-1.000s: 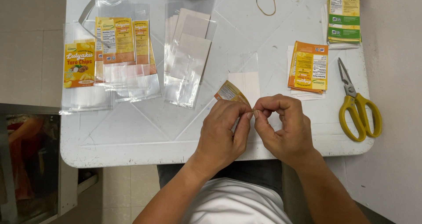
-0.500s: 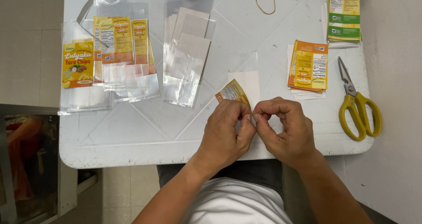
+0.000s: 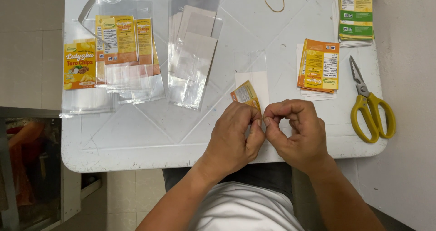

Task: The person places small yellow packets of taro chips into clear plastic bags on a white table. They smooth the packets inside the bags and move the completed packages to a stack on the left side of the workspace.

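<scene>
Two hands are meeting over the white tabletop (image 3: pixel 136 135): left hand (image 3: pixel 236 135) and right hand (image 3: pixel 297 133) are pinching an orange label (image 3: pixel 245 94), sticking out at eleven o'clock from the left fingertips.

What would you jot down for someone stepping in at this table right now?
Left hand and right hand: both pinch one small orange label near the front edge of the white table.
Behind it lies a clear bag with a white card inside.
Done: bags already labelled lie far left.
Left: clear bags in the middle, orange labels and scissors on the right.
</scene>
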